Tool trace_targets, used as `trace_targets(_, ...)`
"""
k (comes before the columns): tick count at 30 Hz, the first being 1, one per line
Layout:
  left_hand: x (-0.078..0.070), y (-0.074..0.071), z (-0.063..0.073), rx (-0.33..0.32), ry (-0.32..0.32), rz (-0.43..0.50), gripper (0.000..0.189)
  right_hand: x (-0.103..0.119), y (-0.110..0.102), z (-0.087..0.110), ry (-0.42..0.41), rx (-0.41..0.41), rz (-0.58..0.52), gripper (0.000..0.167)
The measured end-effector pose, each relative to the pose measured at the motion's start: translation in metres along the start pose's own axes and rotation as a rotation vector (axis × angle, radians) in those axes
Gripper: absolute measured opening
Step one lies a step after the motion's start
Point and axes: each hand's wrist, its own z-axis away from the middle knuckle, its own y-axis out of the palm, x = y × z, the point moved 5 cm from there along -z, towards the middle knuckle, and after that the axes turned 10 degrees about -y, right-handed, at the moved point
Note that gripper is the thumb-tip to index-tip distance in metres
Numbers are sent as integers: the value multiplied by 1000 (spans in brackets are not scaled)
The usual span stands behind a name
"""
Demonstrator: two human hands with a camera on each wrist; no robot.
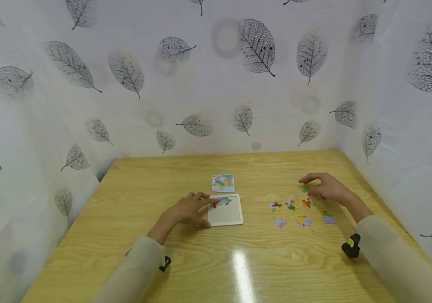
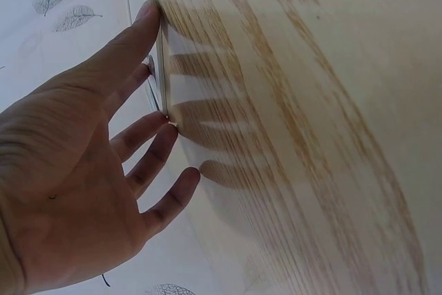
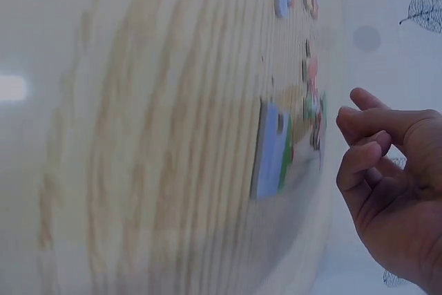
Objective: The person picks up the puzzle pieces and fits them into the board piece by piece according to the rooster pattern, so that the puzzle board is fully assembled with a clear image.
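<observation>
My left hand (image 1: pixel 191 210) rests at the left side of a white puzzle tray (image 1: pixel 225 222), its index fingertip on the joined jigsaw pieces (image 1: pixel 224 200) along the tray's top and its thumb at the lower left corner. In the left wrist view the thumb and fingers of the left hand (image 2: pixel 97 143) lie against the tray's edge. Over at the right, my right hand (image 1: pixel 327 188) hovers with loosely bent fingers beside a green puzzle piece (image 1: pixel 306 190). No piece shows between the fingers of the right hand (image 3: pixel 394 177) in the right wrist view.
Several loose pieces lie right of the tray, among them an orange one (image 1: pixel 307 203), a yellow and purple one (image 1: pixel 303 221) and a purple and green one (image 1: pixel 328 217). A square picture card (image 1: pixel 223 183) lies behind the tray. Leaf-patterned curtains (image 1: pixel 216 84) enclose the wooden table (image 1: pixel 125 189).
</observation>
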Motion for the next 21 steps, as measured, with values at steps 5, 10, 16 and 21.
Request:
trace_targets(5,0,0,-1,1,-1,-3,81,-6,-8,6,4,9,-4,36)
trace_targets(10,1,2,-1,14,-15,7,82,-14,-8,7,-12,11,59,31)
trace_targets(16,3,3,-2,10,-14,22,82,-16,-8,4,-65,-36,169,28)
trace_targets(21,8,7,-6,10,-20,28,83,-17,-9,5,-47,-47,170,28)
